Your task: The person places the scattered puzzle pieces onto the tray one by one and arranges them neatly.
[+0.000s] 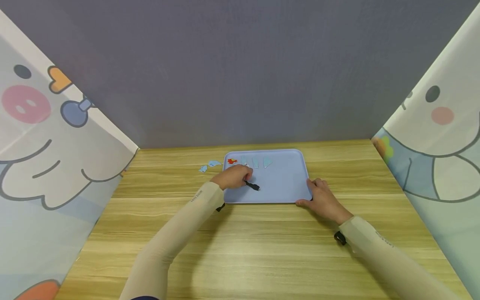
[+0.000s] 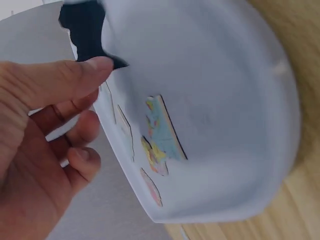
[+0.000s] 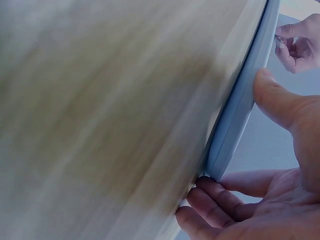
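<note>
Between the thumb and fingers of my left hand [image 1: 232, 176], a flat black piece with a wavy outline [image 2: 87, 31] is pinched above the tray. It looks like a jigsaw piece seen from its dark side. The pale blue tray [image 1: 285, 179] lies on the table. My right hand [image 1: 323, 201] grips its near right corner, thumb at the near side and fingers on the right side. Along the tray's far left lie a red puzzle piece [image 1: 232, 161] and several light blue pieces [image 1: 267, 161]. Printed pictures show on some pieces [image 2: 165, 131] in the left wrist view.
Left of the tray, two light blue pieces [image 1: 214, 163] lie on the wooden table [image 1: 262, 250]. A grey wall [image 1: 255, 75] stands behind the table, and cartoon-printed panels [image 1: 442, 166] flank both sides.
</note>
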A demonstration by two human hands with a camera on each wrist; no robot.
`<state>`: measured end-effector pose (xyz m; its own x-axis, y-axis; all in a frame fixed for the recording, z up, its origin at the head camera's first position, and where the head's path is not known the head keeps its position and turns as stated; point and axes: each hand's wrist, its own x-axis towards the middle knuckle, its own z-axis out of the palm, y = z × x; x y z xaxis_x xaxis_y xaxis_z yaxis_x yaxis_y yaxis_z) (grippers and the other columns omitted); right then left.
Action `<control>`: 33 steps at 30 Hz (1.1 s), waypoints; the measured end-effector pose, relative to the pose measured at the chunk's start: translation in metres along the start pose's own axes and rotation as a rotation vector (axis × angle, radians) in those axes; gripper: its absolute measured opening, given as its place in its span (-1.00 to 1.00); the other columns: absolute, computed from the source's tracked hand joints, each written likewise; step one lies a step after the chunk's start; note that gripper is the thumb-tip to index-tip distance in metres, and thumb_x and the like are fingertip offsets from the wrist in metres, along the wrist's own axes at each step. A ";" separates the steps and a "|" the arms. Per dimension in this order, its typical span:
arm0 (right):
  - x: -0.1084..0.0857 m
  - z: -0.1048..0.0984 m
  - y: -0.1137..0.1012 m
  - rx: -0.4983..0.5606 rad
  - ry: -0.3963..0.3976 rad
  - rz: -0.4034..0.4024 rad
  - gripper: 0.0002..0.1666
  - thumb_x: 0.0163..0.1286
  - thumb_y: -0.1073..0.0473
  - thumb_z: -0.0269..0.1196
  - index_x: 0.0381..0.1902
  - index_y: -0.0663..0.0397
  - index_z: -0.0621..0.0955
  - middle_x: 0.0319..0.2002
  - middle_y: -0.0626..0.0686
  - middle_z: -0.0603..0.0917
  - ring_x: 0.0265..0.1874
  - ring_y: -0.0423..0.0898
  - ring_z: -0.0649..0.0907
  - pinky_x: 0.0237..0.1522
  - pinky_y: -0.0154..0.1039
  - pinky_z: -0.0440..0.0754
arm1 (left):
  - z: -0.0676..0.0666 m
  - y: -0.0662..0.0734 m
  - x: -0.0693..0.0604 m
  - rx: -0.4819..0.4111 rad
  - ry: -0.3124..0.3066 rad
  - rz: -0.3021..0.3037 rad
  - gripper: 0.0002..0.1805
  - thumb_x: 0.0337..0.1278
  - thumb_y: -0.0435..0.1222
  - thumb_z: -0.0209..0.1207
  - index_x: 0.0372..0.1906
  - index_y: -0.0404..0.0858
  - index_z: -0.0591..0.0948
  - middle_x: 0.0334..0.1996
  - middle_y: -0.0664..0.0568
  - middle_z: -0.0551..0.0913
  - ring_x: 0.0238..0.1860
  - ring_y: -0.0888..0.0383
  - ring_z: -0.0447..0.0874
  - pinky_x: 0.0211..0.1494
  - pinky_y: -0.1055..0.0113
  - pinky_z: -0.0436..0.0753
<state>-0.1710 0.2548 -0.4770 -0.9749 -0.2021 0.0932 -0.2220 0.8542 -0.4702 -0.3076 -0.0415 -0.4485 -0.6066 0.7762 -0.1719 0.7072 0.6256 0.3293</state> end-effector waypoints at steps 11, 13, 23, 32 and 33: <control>-0.001 -0.001 -0.002 -0.001 -0.016 0.010 0.03 0.15 -0.02 0.40 0.24 0.68 0.20 -0.04 0.42 0.38 -0.03 0.26 0.35 0.00 0.13 0.38 | 0.004 -0.005 -0.001 0.013 0.025 0.028 -0.83 0.14 -0.56 0.13 -0.35 -0.24 0.56 -0.36 0.07 0.41 -0.33 0.17 0.38 -0.22 0.39 0.43; -0.001 -0.001 -0.002 -0.001 -0.017 0.010 0.03 0.15 -0.02 0.39 0.24 0.68 0.20 -0.04 0.42 0.38 -0.03 0.26 0.35 0.00 0.13 0.38 | 0.005 -0.005 0.000 0.018 0.046 -0.007 -0.84 0.14 -0.56 0.13 -0.28 -0.26 0.56 -0.33 0.06 0.44 -0.31 0.17 0.40 -0.19 0.38 0.45; -0.001 -0.003 -0.004 0.000 -0.013 0.004 0.04 0.15 -0.03 0.39 0.23 0.70 0.21 -0.03 0.43 0.38 -0.03 0.27 0.35 0.00 0.14 0.38 | 0.006 0.008 0.000 0.034 -0.047 -0.168 -0.43 -0.20 0.00 0.45 -0.07 -0.18 0.54 -0.23 0.11 0.46 -0.17 0.14 0.37 0.00 0.23 0.39; -0.001 -0.002 -0.003 0.005 -0.014 0.013 0.04 0.14 -0.02 0.40 0.24 0.68 0.21 -0.02 0.43 0.38 -0.02 0.27 0.35 0.01 0.13 0.37 | 0.009 0.005 0.001 0.075 -0.036 -0.196 -0.52 -0.13 -0.07 0.44 -0.10 -0.14 0.54 -0.21 0.14 0.40 -0.08 0.14 0.35 0.10 0.19 0.35; -0.001 -0.002 -0.003 0.006 -0.016 0.013 0.04 0.14 -0.02 0.40 0.24 0.68 0.20 -0.02 0.43 0.37 -0.02 0.27 0.35 0.01 0.13 0.37 | 0.008 0.004 0.001 0.079 -0.029 -0.196 -0.52 -0.13 -0.07 0.44 -0.10 -0.15 0.54 -0.21 0.13 0.40 -0.09 0.14 0.35 0.08 0.20 0.36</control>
<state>-0.1698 0.2534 -0.4740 -0.9773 -0.1989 0.0734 -0.2096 0.8540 -0.4761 -0.3021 -0.0377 -0.4552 -0.7254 0.6402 -0.2530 0.6036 0.7682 0.2134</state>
